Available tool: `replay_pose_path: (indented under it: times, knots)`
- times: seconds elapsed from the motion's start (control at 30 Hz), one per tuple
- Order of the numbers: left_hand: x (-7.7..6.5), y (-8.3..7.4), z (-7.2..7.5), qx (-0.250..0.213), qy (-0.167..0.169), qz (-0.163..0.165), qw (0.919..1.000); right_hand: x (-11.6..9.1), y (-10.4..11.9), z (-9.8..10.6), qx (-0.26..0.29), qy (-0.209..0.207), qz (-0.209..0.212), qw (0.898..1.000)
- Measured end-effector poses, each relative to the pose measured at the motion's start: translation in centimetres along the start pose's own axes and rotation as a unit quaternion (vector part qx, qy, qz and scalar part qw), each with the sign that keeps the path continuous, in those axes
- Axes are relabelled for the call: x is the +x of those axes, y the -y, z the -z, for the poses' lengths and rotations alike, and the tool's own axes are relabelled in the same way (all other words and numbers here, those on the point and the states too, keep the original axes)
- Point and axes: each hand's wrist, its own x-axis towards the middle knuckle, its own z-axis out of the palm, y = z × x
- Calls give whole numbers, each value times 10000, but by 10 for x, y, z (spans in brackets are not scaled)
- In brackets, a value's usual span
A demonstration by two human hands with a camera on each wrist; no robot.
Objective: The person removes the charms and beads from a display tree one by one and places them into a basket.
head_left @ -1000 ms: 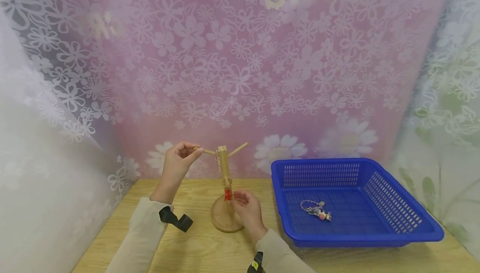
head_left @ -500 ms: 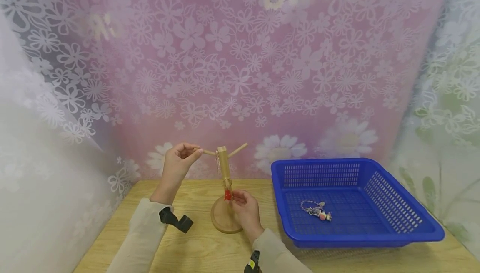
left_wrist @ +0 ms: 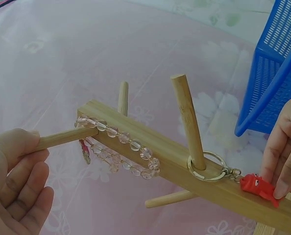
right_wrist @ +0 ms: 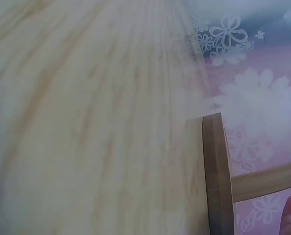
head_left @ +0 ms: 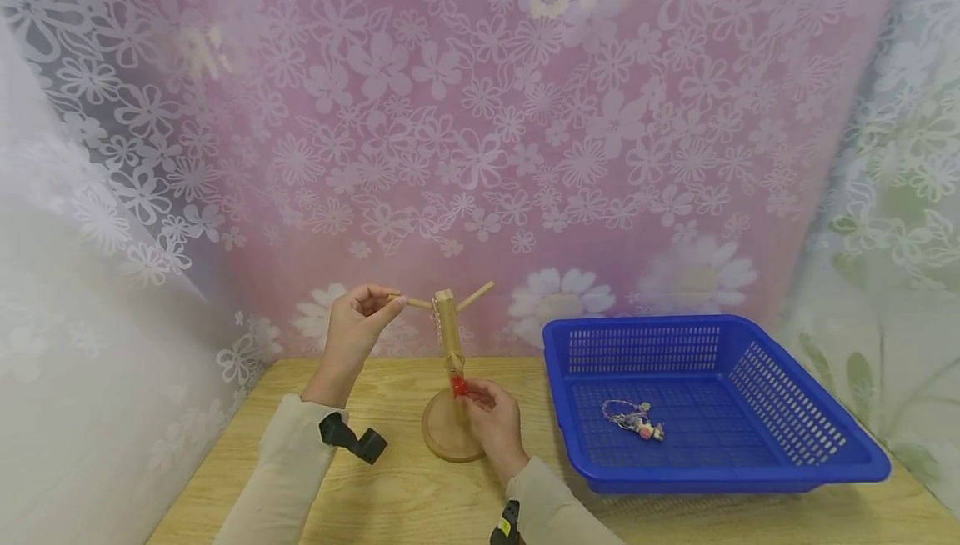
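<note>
A wooden peg stand (head_left: 448,337) rises from its round base (head_left: 442,437) on the table. My left hand (head_left: 358,320) pinches the end of one peg (left_wrist: 67,138) between thumb and fingers. On that same peg hangs a bracelet of clear pinkish beads (left_wrist: 123,137). The metal ring (left_wrist: 193,174) of a keychain encircles another peg (left_wrist: 188,122), and its red figure (left_wrist: 257,187) lies along the post. My right hand (head_left: 495,422) pinches the free end of the red figure. Only some of its fingertips (right_wrist: 288,215) show in the right wrist view.
A blue plastic basket (head_left: 720,472) stands on the table (head_left: 405,495) to the right. Inside it lies a beaded charm strap (head_left: 637,424) with small figures. A floral curtain (head_left: 480,153) hangs close behind the stand.
The red figure has shifted slightly up and to the right with my right fingers at it, and the stand has tilted or turned a little. My left hand keeps its place on the peg.
</note>
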Motion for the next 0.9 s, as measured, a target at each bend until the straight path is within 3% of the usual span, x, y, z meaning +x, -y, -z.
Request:
replay_pose_path:
  times: [0.4, 0.9]
  knots:
    - [1, 0, 0, -59, 21, -40, 10000, -1, -2, 3, 1, 10, 287, 9996]
    - [0, 0, 0, 11, 32, -81, 10000, -1, -2, 7, -176, 24, 128, 9998]
